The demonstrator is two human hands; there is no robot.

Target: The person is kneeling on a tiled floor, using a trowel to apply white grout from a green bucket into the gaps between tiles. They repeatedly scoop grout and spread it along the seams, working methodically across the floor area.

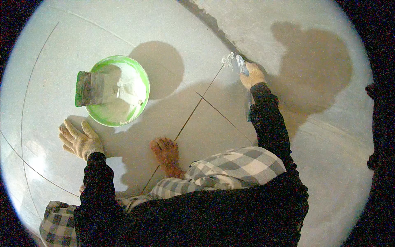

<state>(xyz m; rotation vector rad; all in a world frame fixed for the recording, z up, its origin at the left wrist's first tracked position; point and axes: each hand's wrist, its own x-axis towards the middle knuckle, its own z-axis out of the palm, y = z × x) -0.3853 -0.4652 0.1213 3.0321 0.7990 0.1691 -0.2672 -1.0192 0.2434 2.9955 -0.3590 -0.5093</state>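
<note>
My right hand (253, 75), in a cream knit glove, is closed around a putty knife whose blade (240, 66) is tilted against the pale tiled floor. White paste (228, 61) lies smeared on a tile joint just left of the blade. A bluish piece below the wrist, perhaps the handle, is partly hidden by my sleeve. Palm down on the floor, my gloved left hand (80, 138) has its fingers spread and holds nothing. Above it stands a round bucket with a green rim (145, 78), containing white paste. A wide green-edged scraper (84, 89) rests across the bucket's left rim.
Dark joints (189, 117) cross between the large tiles. Along the upper right runs a rough broken edge (210, 22), with greyer floor beyond it. My bare foot (166, 154) and checked trousers (242, 164) are below the middle. Shadows fall over the tiles.
</note>
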